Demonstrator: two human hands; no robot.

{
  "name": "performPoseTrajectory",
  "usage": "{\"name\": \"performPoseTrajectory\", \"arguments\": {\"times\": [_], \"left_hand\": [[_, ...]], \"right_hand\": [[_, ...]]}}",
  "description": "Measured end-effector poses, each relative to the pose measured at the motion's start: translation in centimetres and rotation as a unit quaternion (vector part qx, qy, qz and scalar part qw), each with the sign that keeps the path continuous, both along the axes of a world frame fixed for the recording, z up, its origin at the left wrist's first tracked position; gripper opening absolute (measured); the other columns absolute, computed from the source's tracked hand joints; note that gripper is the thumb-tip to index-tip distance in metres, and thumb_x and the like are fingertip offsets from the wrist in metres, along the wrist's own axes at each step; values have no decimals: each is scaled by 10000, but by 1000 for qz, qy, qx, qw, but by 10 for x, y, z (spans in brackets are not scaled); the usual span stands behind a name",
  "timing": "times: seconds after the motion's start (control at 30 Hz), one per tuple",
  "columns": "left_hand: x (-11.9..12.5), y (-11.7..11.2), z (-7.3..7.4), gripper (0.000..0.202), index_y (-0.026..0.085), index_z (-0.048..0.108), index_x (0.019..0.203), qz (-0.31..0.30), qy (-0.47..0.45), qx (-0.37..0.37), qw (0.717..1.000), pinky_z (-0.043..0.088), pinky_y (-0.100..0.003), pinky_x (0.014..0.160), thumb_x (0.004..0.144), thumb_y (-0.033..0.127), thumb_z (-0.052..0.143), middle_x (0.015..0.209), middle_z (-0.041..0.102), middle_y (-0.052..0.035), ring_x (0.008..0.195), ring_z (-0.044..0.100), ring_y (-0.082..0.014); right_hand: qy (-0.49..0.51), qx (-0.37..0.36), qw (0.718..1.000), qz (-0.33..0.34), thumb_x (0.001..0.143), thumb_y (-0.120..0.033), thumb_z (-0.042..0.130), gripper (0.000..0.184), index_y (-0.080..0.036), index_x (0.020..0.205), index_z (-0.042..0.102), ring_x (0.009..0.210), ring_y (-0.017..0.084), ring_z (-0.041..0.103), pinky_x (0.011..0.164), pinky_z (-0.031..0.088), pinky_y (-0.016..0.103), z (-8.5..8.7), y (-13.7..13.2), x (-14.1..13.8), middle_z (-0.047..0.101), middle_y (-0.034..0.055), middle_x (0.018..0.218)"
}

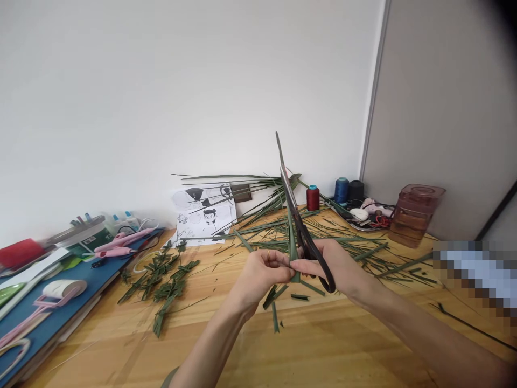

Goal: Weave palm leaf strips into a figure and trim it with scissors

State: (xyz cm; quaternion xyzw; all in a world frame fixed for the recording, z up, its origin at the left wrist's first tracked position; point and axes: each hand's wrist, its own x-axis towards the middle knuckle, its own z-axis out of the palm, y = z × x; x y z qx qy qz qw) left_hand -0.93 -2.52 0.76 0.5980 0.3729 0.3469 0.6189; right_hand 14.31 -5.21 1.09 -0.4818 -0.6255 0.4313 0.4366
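My left hand (258, 275) pinches the lower end of a green leaf strip (291, 237) that stands upright above a wooden table (307, 350). A ring shows on one of its fingers. My right hand (335, 267) grips a pair of black-handled scissors (301, 229), blades pointing up and slightly left, lying along the strip. Both hands meet in the middle of the view, a little above the table. Cut green leaf pieces (283, 296) lie on the wood just beneath them.
Folded green leaf pieces (161, 283) lie to the left, long leaves (258, 215) at the back. Printed drawings (205, 213) lean on the wall. Thread spools (313, 198), a dish of small items (365, 215) and a brown plastic box (416, 213) stand back right. Pink tools (121, 242) rest on a blue mat.
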Motion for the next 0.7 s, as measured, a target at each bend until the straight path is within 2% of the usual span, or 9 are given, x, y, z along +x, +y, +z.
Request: {"name": "performPoseTrajectory", "arguments": {"times": [0.2,0.3,0.4,0.53,0.7], "left_hand": [[0,1,-3,9,108,616,557,-7,21,-6,1000,372,-192,522,560,115,621,511,551,9,492,463,-65],[-1,3,-1,30,109,616,574,17,-40,-26,999,400,-181,555,574,126,640,538,544,14,514,473,-56],[-5,5,4,85,111,593,549,69,-125,-21,990,404,-153,552,587,147,661,540,530,23,513,474,-40],[-10,7,10,108,116,589,543,124,-202,-7,971,407,-128,529,590,157,678,510,506,37,499,483,-32],[-12,6,13,96,120,600,560,158,-242,-24,957,419,-116,508,573,148,691,531,537,31,494,508,-33]], "right_hand": [[-16,-8,1000,-3,626,-310,622,201,-141,579,523,498,74,329,448,220,196,-2,4,-1,394,-60,525],[-23,-6,999,-34,654,-346,599,219,-151,606,510,487,75,328,438,228,195,-2,3,0,401,-59,527],[-42,-14,998,-50,688,-382,561,243,-171,617,465,500,86,345,446,255,194,-6,-8,3,395,-57,540],[-123,-18,992,14,753,-443,463,308,-180,606,402,582,113,380,512,322,205,-21,-32,9,388,-36,609],[-183,-38,980,66,765,-463,440,295,-175,707,462,647,151,457,609,381,252,-40,-46,10,488,-5,676]]}}
